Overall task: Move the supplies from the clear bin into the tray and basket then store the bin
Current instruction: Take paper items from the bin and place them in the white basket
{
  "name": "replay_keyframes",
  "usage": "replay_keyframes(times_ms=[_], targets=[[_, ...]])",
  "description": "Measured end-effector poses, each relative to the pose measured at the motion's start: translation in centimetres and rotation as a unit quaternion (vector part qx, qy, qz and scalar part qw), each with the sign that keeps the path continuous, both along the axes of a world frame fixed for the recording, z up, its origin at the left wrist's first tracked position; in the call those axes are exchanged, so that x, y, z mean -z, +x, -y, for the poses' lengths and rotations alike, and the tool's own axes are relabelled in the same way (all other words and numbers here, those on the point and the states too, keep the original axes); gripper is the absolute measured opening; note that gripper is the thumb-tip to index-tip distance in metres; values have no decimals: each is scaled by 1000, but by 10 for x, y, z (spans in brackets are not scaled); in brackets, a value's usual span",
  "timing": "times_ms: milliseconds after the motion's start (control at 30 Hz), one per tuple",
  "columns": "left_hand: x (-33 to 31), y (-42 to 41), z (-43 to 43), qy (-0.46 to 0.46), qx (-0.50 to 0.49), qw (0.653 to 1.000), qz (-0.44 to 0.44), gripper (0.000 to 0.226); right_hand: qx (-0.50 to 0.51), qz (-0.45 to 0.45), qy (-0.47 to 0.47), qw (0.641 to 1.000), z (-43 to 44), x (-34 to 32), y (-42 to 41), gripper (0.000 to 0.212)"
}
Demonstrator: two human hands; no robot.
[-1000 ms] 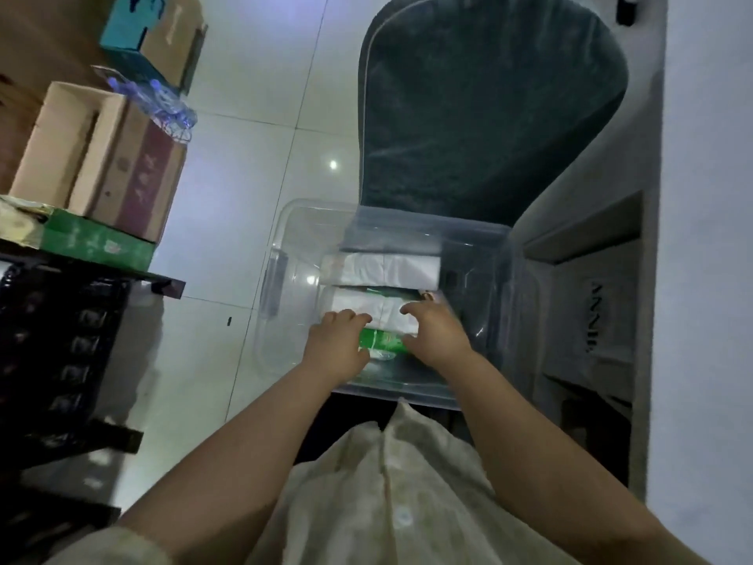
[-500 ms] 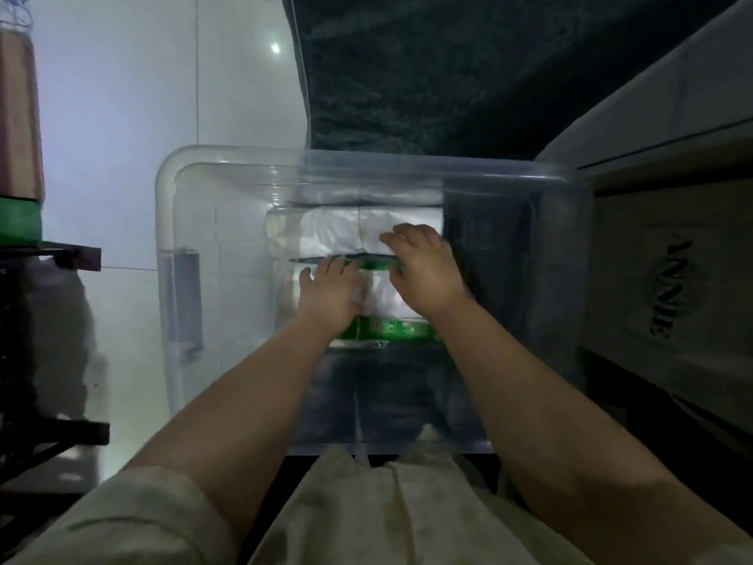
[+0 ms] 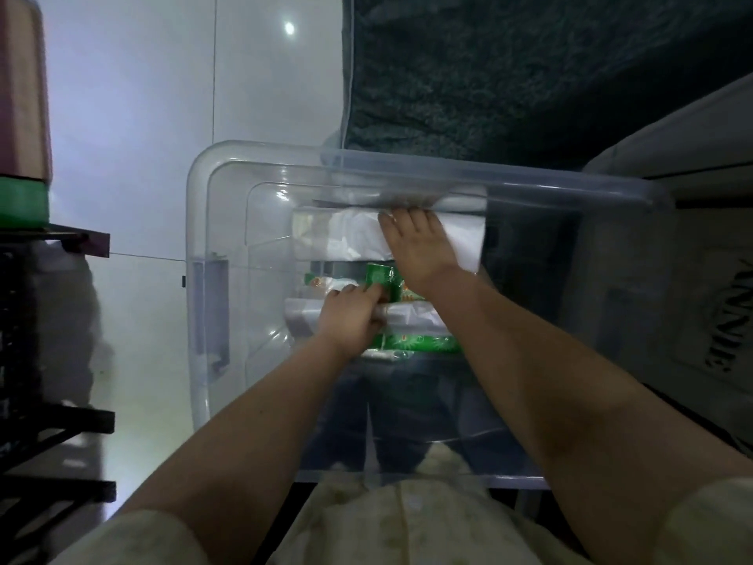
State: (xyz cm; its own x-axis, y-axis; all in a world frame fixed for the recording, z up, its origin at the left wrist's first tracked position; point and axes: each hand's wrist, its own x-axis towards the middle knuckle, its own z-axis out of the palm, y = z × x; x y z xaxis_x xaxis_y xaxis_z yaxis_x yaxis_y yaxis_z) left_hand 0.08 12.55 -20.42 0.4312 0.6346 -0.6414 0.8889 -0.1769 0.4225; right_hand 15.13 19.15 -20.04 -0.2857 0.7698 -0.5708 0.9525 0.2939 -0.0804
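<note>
The clear bin sits on the floor in front of me, holding white and green packs. My right hand lies flat on the far white pack, fingers curled over its far edge against the bin wall. My left hand pinches a small green packet that stands up between the packs. A nearer white pack with a green printed edge lies under my left hand. No tray or basket is in view.
A dark green rug lies beyond the bin. A black rack with a green box and a cardboard box on top stands at the left. A pale bag with dark lettering is at the right. White floor tiles spread to the left.
The camera has moved closer over the bin. My right hand has reached forward onto the far white pack. My left hand has closed on the small green packet and tipped it up.
</note>
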Motion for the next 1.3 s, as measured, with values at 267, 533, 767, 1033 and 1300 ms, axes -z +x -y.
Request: replay_keyframes(times_ms=[267, 533, 767, 1033, 1300], targets=[[-5, -10, 11, -24, -32, 998, 43, 32, 89, 36, -35, 995, 10, 21, -9, 49], [-62, -11, 9, 67, -62, 992, 85, 21, 153, -133, -7, 979, 23, -36, 4, 36], [-180, -1, -8, 186, -24, 978, 95, 21, 128, -205, 112, 964, 14, -167, 26, 32], [-319, 11, -14, 342, 23, 927, 153, 27, 118, -202, 193, 953, 20, -329, 43, 27], [-386, -1, -19, 409, 92, 869, 264, 23, 243, -167, 305, 905, 71, -414, 28, 18]])
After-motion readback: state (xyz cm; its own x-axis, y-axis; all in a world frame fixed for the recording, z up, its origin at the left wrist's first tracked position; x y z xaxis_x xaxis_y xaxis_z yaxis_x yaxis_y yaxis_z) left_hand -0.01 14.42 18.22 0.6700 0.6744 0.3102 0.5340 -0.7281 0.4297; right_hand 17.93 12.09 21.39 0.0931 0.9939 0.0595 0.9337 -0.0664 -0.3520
